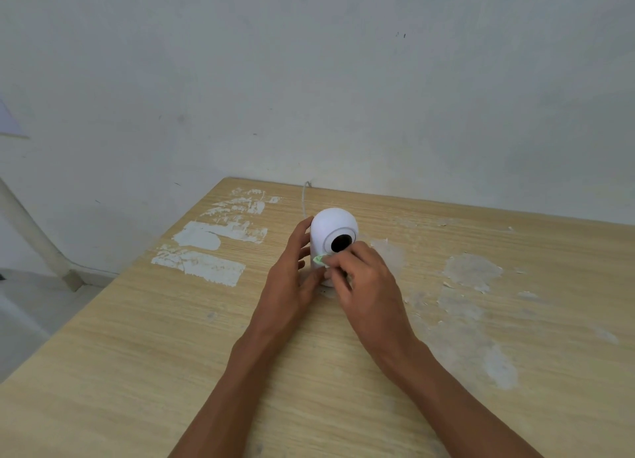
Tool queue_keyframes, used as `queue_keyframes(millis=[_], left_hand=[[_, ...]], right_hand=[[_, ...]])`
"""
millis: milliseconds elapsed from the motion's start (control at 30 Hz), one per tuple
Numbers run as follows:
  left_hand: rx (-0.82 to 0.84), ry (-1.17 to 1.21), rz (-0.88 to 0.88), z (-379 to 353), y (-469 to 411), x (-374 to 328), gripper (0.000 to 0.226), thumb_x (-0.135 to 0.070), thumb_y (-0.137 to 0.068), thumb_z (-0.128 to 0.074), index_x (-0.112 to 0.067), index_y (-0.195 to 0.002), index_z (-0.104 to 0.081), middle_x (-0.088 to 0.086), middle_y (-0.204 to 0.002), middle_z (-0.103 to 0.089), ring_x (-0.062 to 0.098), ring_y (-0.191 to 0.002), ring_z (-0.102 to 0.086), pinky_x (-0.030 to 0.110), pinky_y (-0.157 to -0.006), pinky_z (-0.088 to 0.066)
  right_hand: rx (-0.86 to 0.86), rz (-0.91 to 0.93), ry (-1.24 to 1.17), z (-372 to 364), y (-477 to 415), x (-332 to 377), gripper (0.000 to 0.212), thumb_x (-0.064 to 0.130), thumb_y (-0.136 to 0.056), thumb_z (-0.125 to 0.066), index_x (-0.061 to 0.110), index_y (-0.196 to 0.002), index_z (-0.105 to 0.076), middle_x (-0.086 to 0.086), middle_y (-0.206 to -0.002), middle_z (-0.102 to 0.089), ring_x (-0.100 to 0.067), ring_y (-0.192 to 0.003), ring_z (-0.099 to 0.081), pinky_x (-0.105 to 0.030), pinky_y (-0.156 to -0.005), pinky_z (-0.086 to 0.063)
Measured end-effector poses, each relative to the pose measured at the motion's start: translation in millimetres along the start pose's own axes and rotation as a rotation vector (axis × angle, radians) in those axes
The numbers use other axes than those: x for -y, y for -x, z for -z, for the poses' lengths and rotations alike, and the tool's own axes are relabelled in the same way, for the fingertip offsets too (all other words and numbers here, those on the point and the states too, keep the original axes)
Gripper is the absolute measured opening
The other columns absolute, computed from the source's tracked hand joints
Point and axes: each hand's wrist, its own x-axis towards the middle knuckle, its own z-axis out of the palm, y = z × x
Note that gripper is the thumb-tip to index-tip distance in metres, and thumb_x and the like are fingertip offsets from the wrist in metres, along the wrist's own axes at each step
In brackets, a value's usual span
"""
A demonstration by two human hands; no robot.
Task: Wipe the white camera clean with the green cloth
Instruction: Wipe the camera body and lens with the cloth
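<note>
Centre frame, on the wood-grain laminate tabletop (137, 354): smooth white rounded plastic camera (331, 229), upright. Left hand (292, 278) grip cups its side; right hand (364, 278) grip pinches the soft green cloth (319, 259) against the front, below the lens. Judged light, slippery, tippable; hold the body low.

Quick count of what's on show: one white camera (333, 232) with a single dark round lens (340, 243), one green cloth (319, 259) (only a small corner peeks out), and one thin white cable (304, 199) running off behind it. Two hands, a left hand (292, 282) and a right hand (366, 285). One wooden desk (137, 354) under it all, with several patches of white residue, too ragged to count exactly.
</note>
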Motion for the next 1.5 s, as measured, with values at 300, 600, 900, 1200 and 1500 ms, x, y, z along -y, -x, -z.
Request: queue_keyframes(millis=[300, 600, 900, 1200, 1500], left_hand=[[-0.002, 0.017, 0.003, -1, 0, -1, 0.075, -0.005, -0.097, -0.062, -0.053, -0.149, -0.036, -0.038, -0.13, -0.059, -0.013, -0.122, -0.059, 0.002, -0.085, -0.048], [0.017, 0.027, -0.006, -1, -1, -3, 0.076, -0.015, -0.096, -0.071, -0.056, -0.146, -0.031, -0.051, -0.126, -0.053, -0.024, -0.117, -0.055, -0.002, -0.088, -0.043], [0.015, 0.046, -0.022, -3, -1, -2, 0.076, -0.024, -0.092, -0.071, -0.058, -0.146, -0.03, -0.045, -0.129, -0.056, -0.019, -0.115, -0.06, -0.001, -0.083, -0.047], [0.017, 0.023, -0.037, -4, -2, 1, 0.079, -0.014, -0.093, -0.069, -0.059, -0.144, -0.028, -0.053, -0.124, -0.053, -0.024, -0.114, -0.057, -0.004, -0.082, -0.045], [0.021, -0.003, -0.028, -3, -3, -1, 0.086, -0.018, -0.09, -0.078, -0.062, -0.144, -0.027, -0.05, -0.13, -0.052, -0.024, -0.12, -0.053, -0.004, -0.087, -0.042]], right_hand=[[0.002, 0.079, 0.085, 6, -3, 10, 0.016, 0.004, -0.091, -0.069, 0.006, -0.106, -0.077, -0.007, -0.098, -0.067, -0.025, -0.086, -0.065, -0.034, -0.073, -0.057], [0.081, 0.003, 0.133, 14, 1, -4, 0.013, 0.005, -0.095, -0.063, 0.005, -0.101, -0.074, -0.008, -0.099, -0.064, -0.026, -0.089, -0.063, -0.037, -0.074, -0.056], [0.068, 0.062, 0.101, 11, 1, 0, 0.016, 0.001, -0.087, -0.072, 0.007, -0.101, -0.076, -0.007, -0.097, -0.067, -0.025, -0.085, -0.065, -0.036, -0.071, -0.058], [0.042, 0.103, 0.131, 14, -7, 6, 0.02, -0.002, -0.085, -0.074, 0.007, -0.102, -0.078, -0.007, -0.096, -0.07, -0.026, -0.08, -0.066, -0.036, -0.07, -0.058], [0.054, 0.039, 0.143, 17, 1, -4, 0.009, 0.004, -0.09, -0.07, 0.006, -0.096, -0.076, -0.007, -0.091, -0.066, -0.027, -0.08, -0.064, -0.041, -0.068, -0.057]])
